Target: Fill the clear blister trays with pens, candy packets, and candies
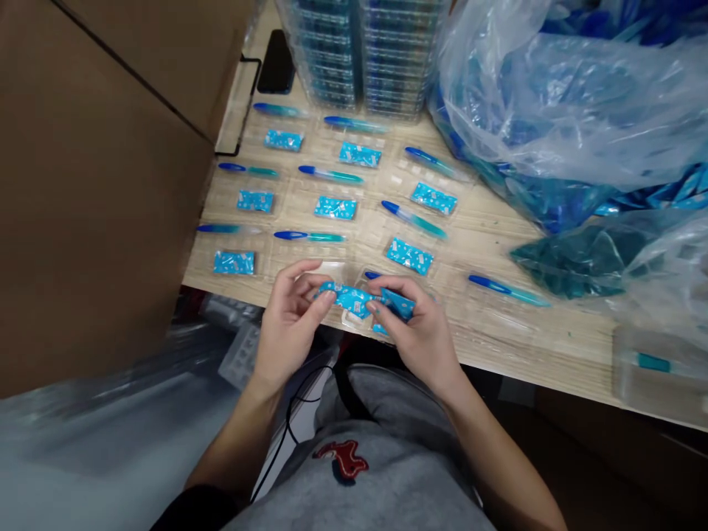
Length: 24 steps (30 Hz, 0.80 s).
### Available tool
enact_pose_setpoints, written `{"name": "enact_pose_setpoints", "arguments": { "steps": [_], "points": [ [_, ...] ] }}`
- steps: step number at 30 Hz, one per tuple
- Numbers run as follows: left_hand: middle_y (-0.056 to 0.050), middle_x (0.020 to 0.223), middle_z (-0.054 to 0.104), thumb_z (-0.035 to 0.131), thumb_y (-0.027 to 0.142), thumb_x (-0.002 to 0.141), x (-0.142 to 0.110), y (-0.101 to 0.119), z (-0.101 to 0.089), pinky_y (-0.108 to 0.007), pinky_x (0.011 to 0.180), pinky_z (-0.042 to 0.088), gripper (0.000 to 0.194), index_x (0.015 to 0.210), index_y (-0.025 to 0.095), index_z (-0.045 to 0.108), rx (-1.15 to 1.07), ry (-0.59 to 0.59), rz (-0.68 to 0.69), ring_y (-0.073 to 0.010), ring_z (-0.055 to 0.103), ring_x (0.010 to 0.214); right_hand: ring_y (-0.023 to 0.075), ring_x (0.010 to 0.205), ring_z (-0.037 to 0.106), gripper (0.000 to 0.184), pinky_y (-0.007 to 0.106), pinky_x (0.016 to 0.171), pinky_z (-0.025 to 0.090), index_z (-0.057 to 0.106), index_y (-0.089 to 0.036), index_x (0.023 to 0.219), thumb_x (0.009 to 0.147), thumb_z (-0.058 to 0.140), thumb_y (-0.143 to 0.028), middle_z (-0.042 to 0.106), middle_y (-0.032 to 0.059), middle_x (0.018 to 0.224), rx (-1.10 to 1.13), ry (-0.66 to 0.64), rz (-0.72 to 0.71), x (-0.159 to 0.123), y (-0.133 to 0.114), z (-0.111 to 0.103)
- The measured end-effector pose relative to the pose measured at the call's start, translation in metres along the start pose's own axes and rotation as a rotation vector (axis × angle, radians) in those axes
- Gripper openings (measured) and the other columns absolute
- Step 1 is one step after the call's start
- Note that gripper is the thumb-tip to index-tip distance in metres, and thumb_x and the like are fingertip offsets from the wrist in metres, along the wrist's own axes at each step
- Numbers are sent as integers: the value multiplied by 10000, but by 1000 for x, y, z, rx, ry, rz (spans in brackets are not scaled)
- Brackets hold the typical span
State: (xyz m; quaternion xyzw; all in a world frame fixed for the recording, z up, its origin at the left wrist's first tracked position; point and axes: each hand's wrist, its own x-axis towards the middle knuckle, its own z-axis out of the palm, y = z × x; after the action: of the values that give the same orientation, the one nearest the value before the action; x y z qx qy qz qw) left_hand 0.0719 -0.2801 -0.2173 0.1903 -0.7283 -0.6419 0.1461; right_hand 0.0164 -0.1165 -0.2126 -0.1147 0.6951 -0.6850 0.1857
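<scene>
My left hand (287, 321) and my right hand (412, 328) meet at the near edge of the wooden table (498, 332). Both are closed on blue patterned packets (354, 298). The left thumb and fingers pinch the left end of one packet. The right hand grips more of the same blue packets against its palm. Under them lies a clear plastic tray (354, 317). A blue pen tip (372, 275) shows just behind my right fingers.
Several clear trays lie in rows on the table, each with a blue pen (310, 236) and a blue packet (335, 207). Stacked trays (365, 59) stand at the back. Large plastic bags of blue items (553, 110) fill the right. Cardboard boxes (94, 184) stand on the left.
</scene>
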Motion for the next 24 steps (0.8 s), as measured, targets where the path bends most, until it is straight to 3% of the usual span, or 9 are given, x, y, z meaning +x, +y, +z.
{"name": "enact_pose_setpoints", "arguments": {
  "steps": [3, 5, 8, 11, 13, 15, 17, 19, 24],
  "points": [
    [-18, 938, 677, 668, 303, 842, 11, -16, -6, -257, 732, 522, 203, 1022, 222, 617, 288, 106, 135, -146, 645, 811, 193, 946, 677, 87, 304, 839, 511, 666, -226, 943, 899, 592, -210, 721, 23, 991, -175, -116, -109, 23, 10, 11],
    [-36, 918, 662, 599, 308, 879, 24, -33, -11, -335, 811, 512, 205, 1057, 205, 602, 537, 164, 153, -180, 633, 808, 212, 959, 669, 135, 320, 848, 494, 643, -215, 937, 897, 542, -134, 711, 48, 984, -315, -150, -117, 40, 13, 20],
    [-71, 864, 635, 583, 250, 863, 41, -54, -17, -502, 979, 411, 188, 1031, 181, 631, 812, 182, 135, -272, 614, 913, 217, 935, 652, 142, 334, 841, 484, 580, -203, 1012, 894, 518, -153, 674, 77, 982, -363, -23, -93, 49, 10, 17],
    [-152, 1008, 623, 571, 259, 864, 43, -63, -19, -568, 1019, 332, 185, 987, 167, 675, 891, 176, 216, -356, 547, 1089, 159, 754, 627, 189, 292, 707, 492, 451, -222, 1102, 949, 479, -329, 636, 37, 913, -147, 193, -90, 26, 7, -25],
    [-169, 1087, 617, 512, 247, 886, 39, -67, -20, -560, 994, 340, 218, 975, 173, 697, 951, 170, 322, -352, 530, 1101, 128, 677, 607, 152, 262, 629, 480, 400, -241, 1069, 980, 426, -362, 629, 15, 899, -81, 361, -113, -4, 11, -65],
    [-137, 1019, 652, 494, 245, 885, 35, -75, -23, -562, 979, 332, 228, 912, 192, 713, 955, 107, 411, -319, 542, 1018, 131, 720, 628, 109, 268, 639, 501, 403, -246, 1060, 1016, 377, -342, 636, 34, 959, -280, 538, -197, -37, 21, -101],
    [-117, 912, 666, 513, 314, 886, 34, -86, -25, -565, 963, 329, 240, 843, 188, 713, 954, 64, 495, -289, 540, 928, 170, 849, 655, 146, 328, 725, 545, 429, -242, 1131, 1042, 351, -328, 636, 76, 1025, -631, 632, -298, -63, 37, -126],
    [-119, 855, 654, 541, 410, 884, 33, -96, -27, -556, 942, 344, 305, 796, 164, 699, 956, 87, 557, -276, 531, 894, 219, 984, 659, 182, 399, 821, 562, 475, -235, 1167, 1033, 419, -345, 650, 113, 1077, -833, 595, -363, -77, 56, -137],
    [-116, 838, 617, 548, 500, 889, 34, -104, -30, -505, 905, 396, 395, 766, 142, 661, 956, 154, 620, -263, 541, 887, 283, 1120, 649, 228, 475, 966, 532, 637, -225, 1100, 941, 638, -389, 688, 134, 1191, -984, 404, -492, -81, 83, -133]
  ]
}}
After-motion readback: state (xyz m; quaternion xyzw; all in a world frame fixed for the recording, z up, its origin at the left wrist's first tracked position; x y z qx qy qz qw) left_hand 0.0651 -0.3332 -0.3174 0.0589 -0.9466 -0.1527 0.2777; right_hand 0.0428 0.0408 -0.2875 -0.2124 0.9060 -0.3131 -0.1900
